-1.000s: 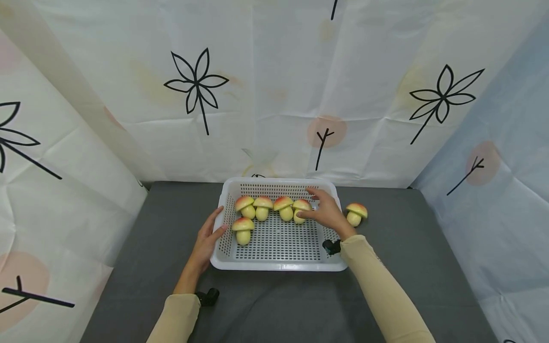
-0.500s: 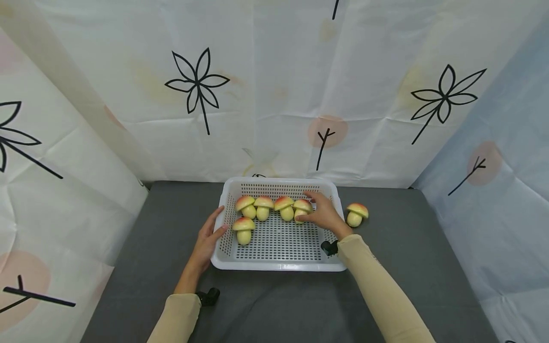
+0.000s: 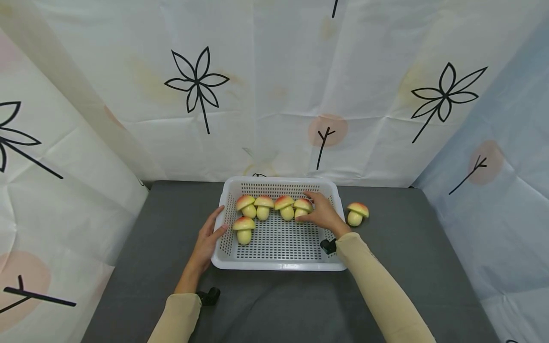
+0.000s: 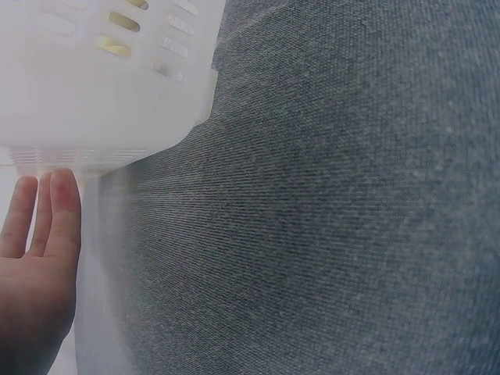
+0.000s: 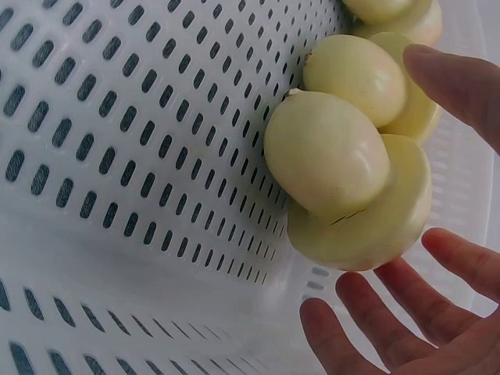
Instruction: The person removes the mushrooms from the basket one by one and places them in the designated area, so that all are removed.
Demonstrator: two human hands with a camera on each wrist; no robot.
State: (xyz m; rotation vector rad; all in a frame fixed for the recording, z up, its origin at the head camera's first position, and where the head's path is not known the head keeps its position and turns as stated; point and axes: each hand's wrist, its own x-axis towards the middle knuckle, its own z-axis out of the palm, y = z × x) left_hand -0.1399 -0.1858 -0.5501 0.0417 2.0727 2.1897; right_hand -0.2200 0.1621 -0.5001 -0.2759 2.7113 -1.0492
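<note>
A white perforated plastic basket (image 3: 279, 266) sits on the grey cloth. Toy mushrooms with red-yellow caps stand inside: several in a back row, among them a left one (image 3: 245, 206), and one in front at left (image 3: 243, 231). My right hand (image 3: 324, 212) reaches round the row's rightmost mushroom (image 5: 328, 156), thumb and fingers spread. Its fingertips lie close against the cap; firm contact cannot be made out. My left hand (image 3: 206, 243) rests with extended fingers along the basket's left side, also showing in the left wrist view (image 4: 43, 258).
Another toy mushroom (image 3: 357, 214) lies on the grey tabletop (image 3: 274, 309), just right of the basket. White patterned cloth (image 3: 274, 95) rises behind the table's back edge and along both sides.
My right hand has shifted slightly left, nearer the rightmost mushroom in the row. The mushrooms, the basket and my left hand stay where they were.
</note>
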